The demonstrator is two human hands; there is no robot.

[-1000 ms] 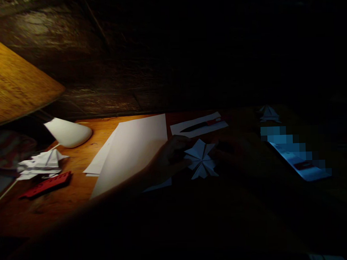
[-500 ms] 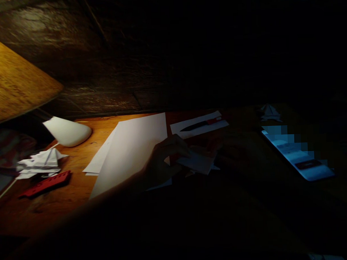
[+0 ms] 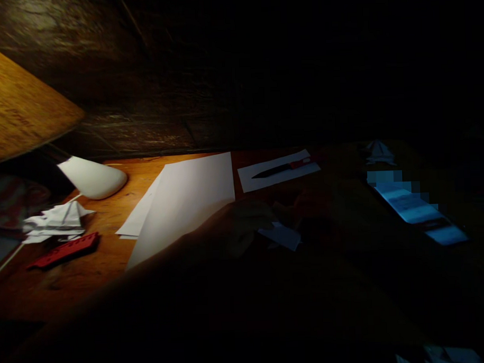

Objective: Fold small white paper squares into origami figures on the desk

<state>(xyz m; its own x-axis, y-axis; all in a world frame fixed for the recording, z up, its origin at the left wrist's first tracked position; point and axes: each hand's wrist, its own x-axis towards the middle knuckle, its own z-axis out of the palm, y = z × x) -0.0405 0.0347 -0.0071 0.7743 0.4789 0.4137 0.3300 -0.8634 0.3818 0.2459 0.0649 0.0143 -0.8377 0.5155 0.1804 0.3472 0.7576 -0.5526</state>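
Note:
A small folded paper is held in the shadow near the middle of the view. My left hand is closed on its left side, the forearm reaching in from the lower left. At the paper's upper right is my right hand, very dim, with its fingers closed at the edge. The darkness hides most finger detail and the paper's underside. Just beyond the hands, a knife with a dark blade and red handle lies on a paper strip. White paper sheets lie to the left of the knife.
A lamp with a yellow shade and white base stands at the left. Near it lie a folded paper figure and a red notched object. A lit phone and another paper figure lie right.
Both hands and the folded paper have shifted slightly down into deeper shadow, and the paper is turned differently, showing a smaller face. The view has tilted a little.

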